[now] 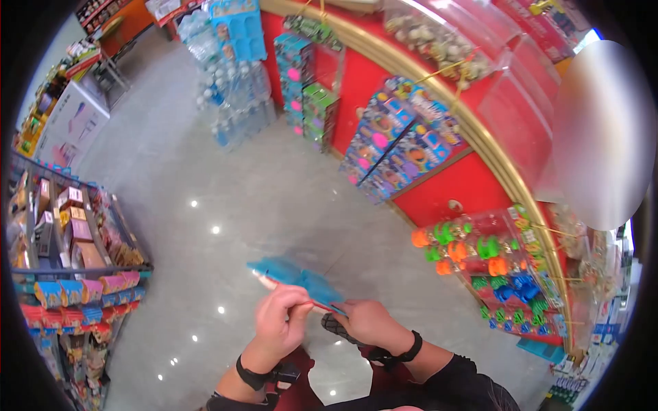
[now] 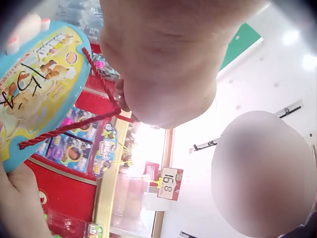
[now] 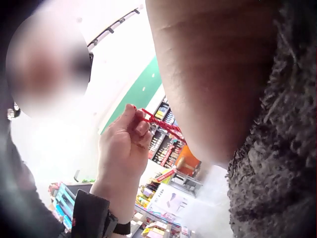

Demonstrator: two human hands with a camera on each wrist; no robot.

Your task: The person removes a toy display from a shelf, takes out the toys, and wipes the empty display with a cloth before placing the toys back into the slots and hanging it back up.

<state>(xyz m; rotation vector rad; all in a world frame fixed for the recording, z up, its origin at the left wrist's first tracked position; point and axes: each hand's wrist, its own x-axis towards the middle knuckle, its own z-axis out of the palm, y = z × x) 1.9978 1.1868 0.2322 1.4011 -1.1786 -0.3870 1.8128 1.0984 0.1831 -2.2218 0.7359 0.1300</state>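
Note:
A blue-edged pack (image 2: 44,84) with a yellow cartoon bear panel and handwriting faces the left wrist camera. Its red cord (image 2: 69,133) is looped through holes near the edge. From the head the pack (image 1: 295,275) looks blue and blurred, just beyond both hands. The left hand (image 1: 281,318) pinches the cord and draws it away from the pack; in the right wrist view the left hand (image 3: 126,144) has the cord (image 3: 166,126) between thumb and fingers. At the pack's near end, the right hand (image 1: 370,322) grips its edge, its fingers partly hidden.
A red counter with gold trim (image 1: 466,120) curves along the right, hung with boxed toys (image 1: 411,137) and orange and green toys (image 1: 473,246). Snack shelves (image 1: 82,260) stand on the left. Bottled water packs (image 1: 229,96) are stacked ahead on the grey floor (image 1: 274,185).

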